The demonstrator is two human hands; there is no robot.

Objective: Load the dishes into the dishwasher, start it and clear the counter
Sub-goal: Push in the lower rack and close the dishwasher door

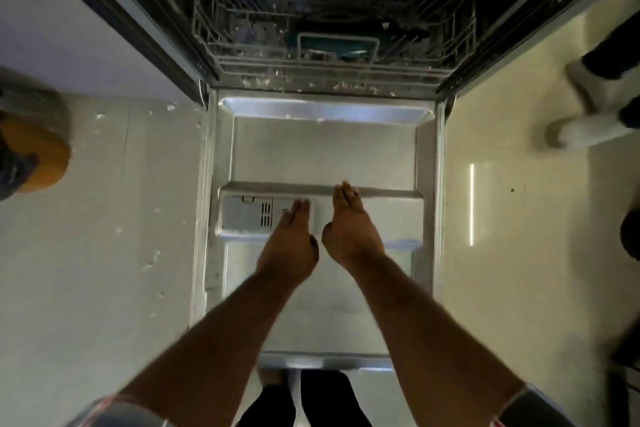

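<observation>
The dishwasher door (pixel 322 149) lies folded down flat in front of me, its steel inner side up. Both my hands reach over it with straight fingers. My left hand (pixel 291 243) has its fingertips on the white detergent compartment (pixel 249 215). Beside it, my right hand (pixel 349 225) has its fingertips at the ridge above that compartment. Neither hand holds anything. Behind the door, the lower rack (pixel 332 45) sits in the dark tub with a teal dish (pixel 337 45) and other dim items in it.
Pale floor lies on both sides of the door, with white specks on the left. Another person's white-shod feet (pixel 588 107) stand at the right. An orange and dark object (pixel 31 156) sits at the left edge. My own legs (pixel 304 399) are below the door's front edge.
</observation>
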